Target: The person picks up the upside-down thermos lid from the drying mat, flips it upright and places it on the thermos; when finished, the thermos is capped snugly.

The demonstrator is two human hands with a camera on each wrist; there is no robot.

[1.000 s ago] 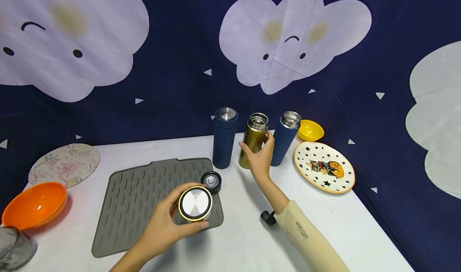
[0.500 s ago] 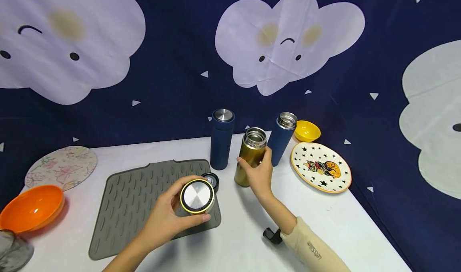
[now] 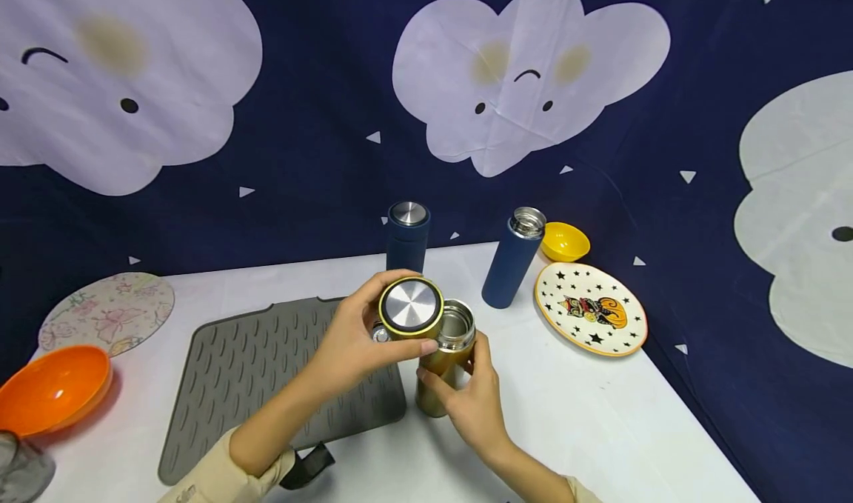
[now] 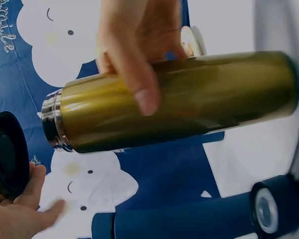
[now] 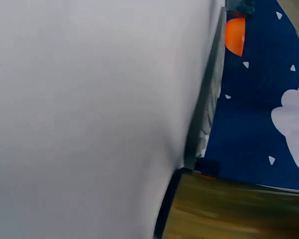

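Head: gold flask point(image 3: 443, 366) upright at grey mat's point(image 3: 253, 370) right edge, gripped by right hand point(image 3: 469, 407); left hand point(image 3: 353, 344) grips gold lid point(image 3: 411, 308) beside mouth, not yet on. Left wrist: mouth open. Right wrist: only worktop point(image 5: 89, 109), flask blur.

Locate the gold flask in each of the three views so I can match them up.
Head: gold flask stands low centre, open-mouthed, held by the right hand; the left hand holds the lid beside its mouth.
Left wrist: it lies across the middle of the picture, mouth to the left.
Right wrist: a blurred gold strip at the bottom right.
Shared landmark: the cloud backdrop.
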